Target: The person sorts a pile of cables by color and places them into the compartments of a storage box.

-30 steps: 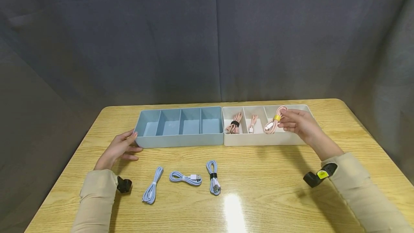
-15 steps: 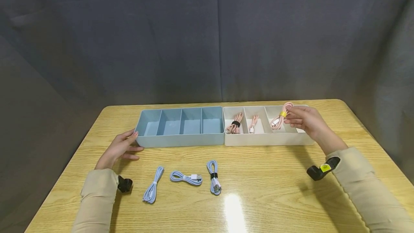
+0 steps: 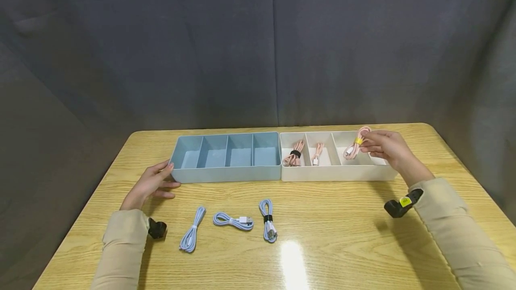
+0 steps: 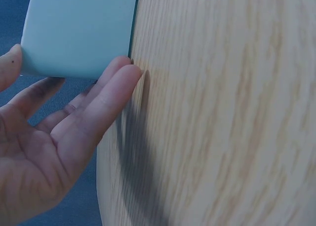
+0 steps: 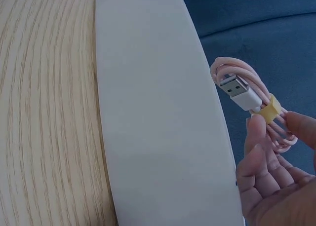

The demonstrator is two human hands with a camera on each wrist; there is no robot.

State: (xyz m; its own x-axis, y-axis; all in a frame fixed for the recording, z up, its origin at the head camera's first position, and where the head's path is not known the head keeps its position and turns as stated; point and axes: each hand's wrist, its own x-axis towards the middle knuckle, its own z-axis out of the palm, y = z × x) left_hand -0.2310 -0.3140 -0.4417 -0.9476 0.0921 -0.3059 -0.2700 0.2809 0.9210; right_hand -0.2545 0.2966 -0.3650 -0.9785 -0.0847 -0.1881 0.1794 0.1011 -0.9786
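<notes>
My right hand (image 3: 389,147) pinches a coiled pink USB cable (image 3: 353,150) with a yellow tie. It holds the cable above the third compartment of the white divided box (image 3: 334,174). In the right wrist view, thumb and fingertips grip the coil (image 5: 242,70) beside its tie, and the white USB plug (image 5: 247,98) shows. At the left end of the blue divided box (image 3: 227,174), my left hand (image 3: 150,183) rests with fairly straight fingers; the thumb touches its corner. The left wrist view shows fingertips (image 4: 131,73) against the box's end wall (image 4: 79,33).
The white box holds a pink cable with a black tie (image 3: 296,153) and a smaller pink cable (image 3: 317,153) in its first two compartments. Three coiled blue cables, left (image 3: 192,229), middle (image 3: 233,221) and right (image 3: 268,220), lie on the wooden table (image 3: 330,236). A dark curtain (image 3: 201,48) hangs behind.
My right hand has carried the pink cable a little right and back, from near the second divider to over the third compartment. The left hand stays at the blue box.
</notes>
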